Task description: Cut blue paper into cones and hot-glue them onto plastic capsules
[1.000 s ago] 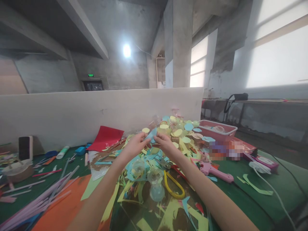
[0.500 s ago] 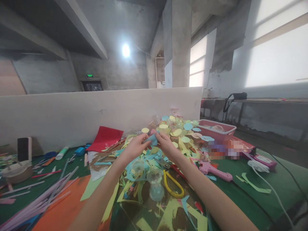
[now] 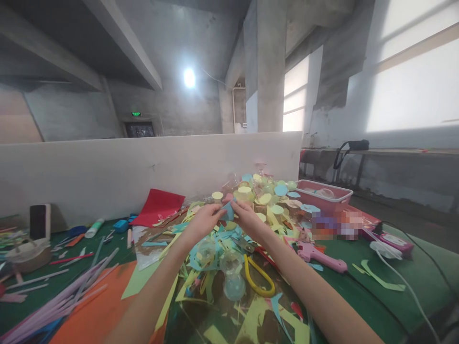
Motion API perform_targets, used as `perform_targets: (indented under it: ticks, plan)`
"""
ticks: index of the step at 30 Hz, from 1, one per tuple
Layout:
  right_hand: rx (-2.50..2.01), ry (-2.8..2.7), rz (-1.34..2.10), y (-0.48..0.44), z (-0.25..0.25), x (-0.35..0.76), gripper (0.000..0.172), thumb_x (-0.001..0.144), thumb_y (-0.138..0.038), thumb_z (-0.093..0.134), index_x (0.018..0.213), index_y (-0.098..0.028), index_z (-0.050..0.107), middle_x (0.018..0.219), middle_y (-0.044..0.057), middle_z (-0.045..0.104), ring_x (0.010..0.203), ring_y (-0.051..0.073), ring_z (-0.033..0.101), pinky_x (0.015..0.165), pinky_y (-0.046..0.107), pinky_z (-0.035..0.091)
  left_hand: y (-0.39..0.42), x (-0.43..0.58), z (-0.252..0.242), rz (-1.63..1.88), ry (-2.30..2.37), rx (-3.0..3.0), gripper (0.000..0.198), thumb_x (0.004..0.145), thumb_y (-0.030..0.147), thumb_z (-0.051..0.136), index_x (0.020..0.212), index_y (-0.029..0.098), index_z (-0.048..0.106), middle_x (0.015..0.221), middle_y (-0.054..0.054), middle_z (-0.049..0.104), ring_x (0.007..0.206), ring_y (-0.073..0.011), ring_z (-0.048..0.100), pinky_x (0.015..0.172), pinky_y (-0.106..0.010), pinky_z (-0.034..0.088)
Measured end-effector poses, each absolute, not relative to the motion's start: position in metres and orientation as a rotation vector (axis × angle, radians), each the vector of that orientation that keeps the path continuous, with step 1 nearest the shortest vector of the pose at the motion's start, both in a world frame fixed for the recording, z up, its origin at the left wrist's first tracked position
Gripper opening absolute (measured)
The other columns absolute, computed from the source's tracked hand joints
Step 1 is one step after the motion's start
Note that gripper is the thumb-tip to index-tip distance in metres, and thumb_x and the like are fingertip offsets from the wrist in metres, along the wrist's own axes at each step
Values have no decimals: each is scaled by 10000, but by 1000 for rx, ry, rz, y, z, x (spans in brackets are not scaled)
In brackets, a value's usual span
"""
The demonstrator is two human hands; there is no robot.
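Observation:
Between my two hands is a small piece of blue paper (image 3: 228,210), raised over the heap of scraps. My left hand (image 3: 205,220) pinches its left side, and my right hand (image 3: 248,217) pinches its upper right edge. Just below them lie blue and yellow paper cuttings, partly covering a pair of scissors with yellow handles (image 3: 267,290). Clear plastic balls (image 3: 234,285) rest in front, one against another. Behind my hands, round yellow paper pieces (image 3: 245,190) and blue ones sit on a pile of clear plastic shapes.
A pink glue gun (image 3: 322,258) with a cord lies at right, near a pink basket (image 3: 333,203). Red paper (image 3: 158,206) and orange paper (image 3: 96,306) lie at left, with pale purple strips (image 3: 68,301) and a phone (image 3: 39,221). A white board (image 3: 107,172) stands across the back.
The blue paper has turned slightly in my fingers and sits more upright. Both hands stay nearly in place, and the whole view has shifted very slightly.

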State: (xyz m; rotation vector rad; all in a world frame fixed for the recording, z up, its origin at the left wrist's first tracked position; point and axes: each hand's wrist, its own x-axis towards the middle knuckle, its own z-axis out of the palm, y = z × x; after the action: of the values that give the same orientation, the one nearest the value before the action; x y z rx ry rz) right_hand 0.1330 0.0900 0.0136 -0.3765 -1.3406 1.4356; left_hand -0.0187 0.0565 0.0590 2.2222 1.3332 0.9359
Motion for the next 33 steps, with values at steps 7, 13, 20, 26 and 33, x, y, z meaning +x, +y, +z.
perform_targets:
  ticks: [7, 13, 20, 26, 33]
  plan:
    - [-372, -1343, 1460, 91, 14, 134, 412, 695, -594, 693, 878, -225, 675, 800, 19, 680, 795, 210, 626, 709, 340, 481, 60, -20, 55, 936, 1293, 2250, 357, 850, 466, 466, 779, 174, 659, 687, -46, 723, 624, -194, 652, 578, -272, 471]
    - [-366, -1342, 1466, 93, 12, 133, 407, 708, -583, 692, 900, -225, 677, 803, 17, 679, 798, 208, 626, 706, 329, 476, 56, -19, 58, 931, 1274, 2268, 365, 846, 488, 471, 764, 180, 648, 657, -34, 709, 585, -178, 622, 553, -261, 457]
    - [-346, -1371, 1478, 93, 11, 135, 441, 722, -583, 686, 956, -209, 691, 819, 33, 687, 790, 208, 625, 715, 329, 475, 54, -19, 59, 937, 1268, 2303, 335, 843, 466, 469, 740, 192, 633, 643, -26, 700, 588, -176, 612, 575, -260, 450]
    - [-361, -1391, 1482, 95, 10, 136, 464, 700, -597, 698, 972, -221, 692, 810, 28, 690, 773, 206, 623, 696, 331, 473, 54, -19, 60, 934, 1256, 2316, 339, 827, 485, 478, 733, 195, 628, 647, -20, 689, 594, -177, 625, 584, -259, 456]
    - [-405, -1438, 1432, 94, 11, 135, 478, 711, -623, 665, 971, -221, 671, 810, 22, 672, 755, 186, 616, 681, 311, 471, 53, -18, 59, 949, 1239, 2314, 287, 823, 435, 495, 732, 194, 623, 659, -10, 677, 598, -169, 607, 577, -252, 439]
